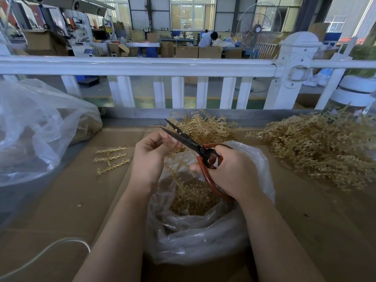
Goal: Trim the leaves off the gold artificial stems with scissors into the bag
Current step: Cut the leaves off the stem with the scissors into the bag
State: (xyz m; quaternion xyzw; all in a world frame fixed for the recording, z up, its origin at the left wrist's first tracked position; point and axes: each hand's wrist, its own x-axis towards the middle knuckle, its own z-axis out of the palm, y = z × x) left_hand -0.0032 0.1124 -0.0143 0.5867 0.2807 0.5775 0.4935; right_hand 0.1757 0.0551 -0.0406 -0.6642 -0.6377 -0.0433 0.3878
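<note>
Left hand pinches a light, springy gold stem over the bag; right hand grips scissors, blades parted. Best held by its bare stalk.

cardboard-covered table | gold stems, trimmed sprig, bags (clear)

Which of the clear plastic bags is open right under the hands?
The clear plastic bag nearest the person, its mouth open below both hands and holding gold trimmings. The other crumpled clear bag lies far left.
</note>
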